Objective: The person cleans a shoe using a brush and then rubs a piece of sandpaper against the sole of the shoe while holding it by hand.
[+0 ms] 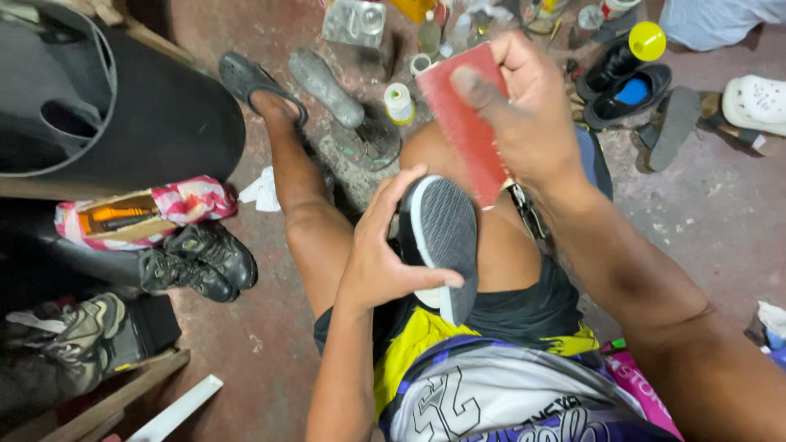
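My left hand [381,262] grips a shoe [438,241], sole up, fingers curled around its heel end and thumb pressed on the white edge of the sole. The shoe rests on my right thigh, toe pointing away from me; the grey tread faces the camera. My right hand [532,115] is clenched on a red sanding block [463,123], thumb laid flat across its face, fingers wrapped behind it. The block is tilted, its lower corner just above the shoe's toe end; I can't tell if it touches the sole.

I'm seated, legs bare, over a reddish concrete floor [246,360]. My left foot wears a dark clog [250,82]. Just beside that foot stands an iron shoe last [344,98] on its stand, with a spool of pale thread [399,103] next to it. Near the top edge sits clutter: a metal box [354,21] and bottles, too small to sort out.

To my left, a pair of black boots [196,262] lies on the floor, and a worn grey sneaker [74,331] sits further left. A cardboard tray with an orange-handled tool [119,215] rests on a pink-and-white bag. To my right, black dress shoes [626,82], one carrying a yellow cap [647,39], a loose grey sole [673,127] and a white clog [755,102].
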